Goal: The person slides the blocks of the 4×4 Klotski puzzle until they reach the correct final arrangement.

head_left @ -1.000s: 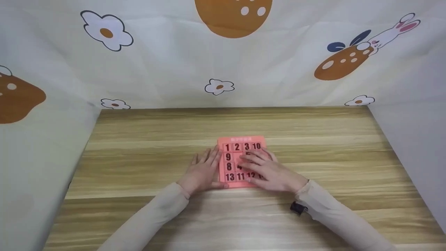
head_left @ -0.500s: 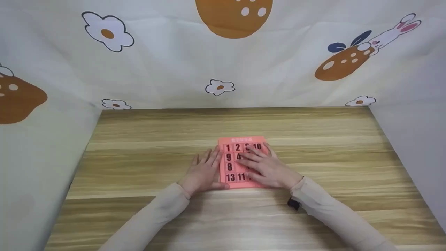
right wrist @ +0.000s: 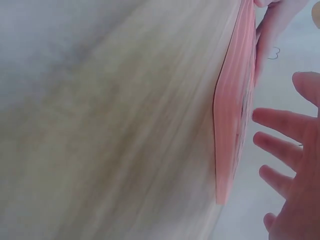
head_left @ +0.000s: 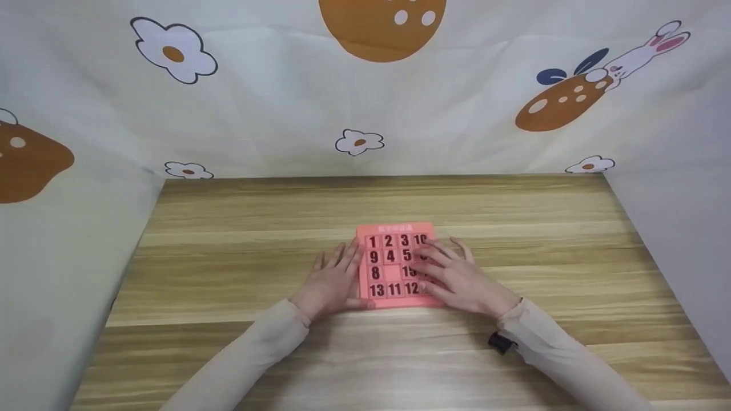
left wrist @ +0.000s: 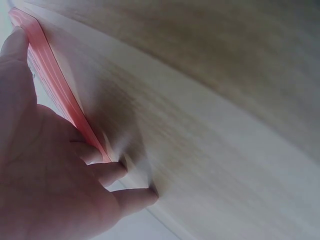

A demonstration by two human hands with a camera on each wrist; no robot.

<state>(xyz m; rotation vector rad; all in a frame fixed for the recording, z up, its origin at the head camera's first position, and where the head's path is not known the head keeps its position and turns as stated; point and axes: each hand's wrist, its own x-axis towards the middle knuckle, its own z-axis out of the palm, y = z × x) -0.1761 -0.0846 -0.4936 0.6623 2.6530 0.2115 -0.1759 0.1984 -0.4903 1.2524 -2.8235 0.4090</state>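
A pink sliding number puzzle (head_left: pixel 392 273) lies flat on the wooden table, its black-numbered tiles facing up. One square is vacant, below the 4 and right of the 8. My left hand (head_left: pixel 329 285) rests against the puzzle's left side, thumb at the near left corner and fingers pointing away along the edge. In the left wrist view, outer fingertips (left wrist: pixel 150 195) touch the table. My right hand (head_left: pixel 462 279) is over the puzzle's right side with fingers spread, covering part of the right column. The right wrist view shows its fingers (right wrist: pixel 280 122) a little off the tiles.
The wood-grain table (head_left: pixel 240 228) surrounds the puzzle. Behind it hangs a pale cloth (head_left: pixel 274 97) printed with flowers and carrots, and pale walls (head_left: pixel 679 217) enclose the sides. A small black object (head_left: pixel 501 343) is at my right sleeve.
The 4 tile has moved up from the third row into the second, leaving the vacant square below. My right hand has since drawn back to the right; my left has stayed.
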